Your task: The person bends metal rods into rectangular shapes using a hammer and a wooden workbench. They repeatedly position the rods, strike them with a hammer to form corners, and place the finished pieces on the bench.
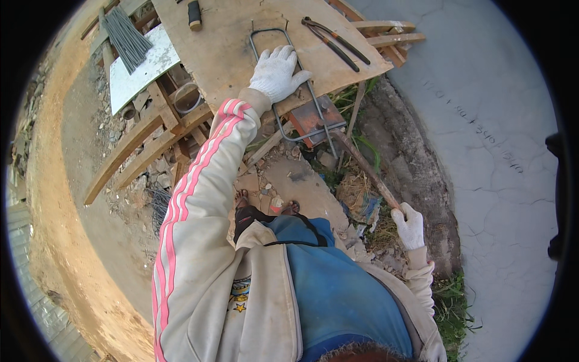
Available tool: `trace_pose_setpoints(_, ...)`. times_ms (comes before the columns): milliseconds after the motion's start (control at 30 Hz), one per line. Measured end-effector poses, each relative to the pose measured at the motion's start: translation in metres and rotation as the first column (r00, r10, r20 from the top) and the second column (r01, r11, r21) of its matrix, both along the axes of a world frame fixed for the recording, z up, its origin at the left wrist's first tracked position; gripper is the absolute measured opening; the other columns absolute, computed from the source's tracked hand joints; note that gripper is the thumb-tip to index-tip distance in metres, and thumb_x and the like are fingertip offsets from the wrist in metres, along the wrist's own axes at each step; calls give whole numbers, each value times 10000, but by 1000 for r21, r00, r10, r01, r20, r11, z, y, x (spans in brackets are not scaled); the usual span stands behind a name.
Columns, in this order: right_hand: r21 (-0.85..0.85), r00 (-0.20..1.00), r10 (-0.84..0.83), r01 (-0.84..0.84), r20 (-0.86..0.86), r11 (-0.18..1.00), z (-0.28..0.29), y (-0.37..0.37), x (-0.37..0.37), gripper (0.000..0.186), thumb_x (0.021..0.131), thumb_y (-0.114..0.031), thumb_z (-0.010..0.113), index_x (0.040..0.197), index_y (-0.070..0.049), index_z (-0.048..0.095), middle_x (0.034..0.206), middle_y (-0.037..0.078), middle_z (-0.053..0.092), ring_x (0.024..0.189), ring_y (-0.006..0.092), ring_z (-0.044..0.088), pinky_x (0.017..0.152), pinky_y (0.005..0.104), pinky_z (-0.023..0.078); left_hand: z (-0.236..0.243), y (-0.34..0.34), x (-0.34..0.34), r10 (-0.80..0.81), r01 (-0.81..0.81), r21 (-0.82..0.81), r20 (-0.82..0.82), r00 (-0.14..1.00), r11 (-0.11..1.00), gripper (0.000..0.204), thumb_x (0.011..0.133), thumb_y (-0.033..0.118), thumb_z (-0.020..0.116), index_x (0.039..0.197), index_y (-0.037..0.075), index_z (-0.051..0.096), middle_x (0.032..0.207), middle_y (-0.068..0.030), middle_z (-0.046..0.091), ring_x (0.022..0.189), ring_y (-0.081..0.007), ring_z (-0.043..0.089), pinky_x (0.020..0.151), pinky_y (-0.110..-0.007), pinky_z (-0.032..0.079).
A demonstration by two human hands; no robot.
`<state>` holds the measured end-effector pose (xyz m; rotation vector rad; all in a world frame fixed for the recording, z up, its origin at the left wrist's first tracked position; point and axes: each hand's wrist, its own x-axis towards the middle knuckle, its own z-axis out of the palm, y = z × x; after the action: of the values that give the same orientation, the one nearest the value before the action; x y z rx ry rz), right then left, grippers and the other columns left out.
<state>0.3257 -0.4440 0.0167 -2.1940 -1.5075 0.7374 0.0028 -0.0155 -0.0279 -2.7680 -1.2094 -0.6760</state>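
My left hand (275, 73), in a white knitted glove, lies flat with its fingers stretched on the wooden board, over one side of a bent steel rod. This thin grey rod (256, 40) forms a long rectangle with rounded corners, and its near end juts past the board's edge. My right hand (409, 225), also gloved, is closed round the lower end of a long brownish bar (371, 170). The bar's far end meets the rod's near corner, beside a worn reddish-brown block (315, 117). Exactly how they engage I cannot tell.
Pincers with dark handles (338, 43) rest on the board (217, 60), near a black-wrapped tool handle (194, 15). Cut steel rods (125, 37) lie on a white panel (142, 72) at the left. Timber supports (142, 158) stand below; a grey wall (500, 120) rises on the right.
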Motion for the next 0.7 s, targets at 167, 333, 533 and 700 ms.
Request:
trace_pose_setpoints(167, -74, 993, 96, -91, 64, 993, 8, 21, 31, 443, 992, -395, 722, 874, 3, 568, 715, 171, 353, 658, 281, 313, 591, 409, 379, 3, -5, -1, 8, -8, -5, 76, 997, 1000, 666, 1004, 560, 633, 1291, -38, 686, 1428, -215, 626, 1354, -369, 566, 1119, -476, 416)
trace_pose_setpoints(333, -98, 982, 175, -168, 65, 981, 16, 45, 52, 447, 983, -395, 730, 859, 6, 575, 699, 174, 366, 645, 283, 330, 591, 416, 388, 2, -7, -1, 27, -30, 33, 87, 996, 999, 679, 1006, 566, 631, 1314, -36, 682, 1455, -210, 618, 1365, -370, 562, 1130, -469, 418)
trace_pose_setpoints(533, -114, 954, 267, -253, 136, 961, 27, 73, 73, 448, 963, -414, 745, 858, 3, 616, 681, 193, 436, 624, 326, 375, 592, 426, 401, 0, -7, -1, 42, -44, 32, 76, 996, 999, 693, 1012, 585, 619, 1322, -31, 680, 1466, -202, 614, 1373, -375, 556, 1144, -473, 422)
trace_pose_setpoints(700, -121, 937, 314, -298, 150, 947, 34, 86, 82, 440, 959, -422, 744, 849, -13, 626, 681, 207, 464, 610, 366, 434, 597, 441, 407, 0, -6, -1, 52, -52, -16, 55, 997, 999, 715, 1014, 609, 609, 1340, -24, 677, 1471, -203, 610, 1370, -382, 555, 1162, -475, 418)
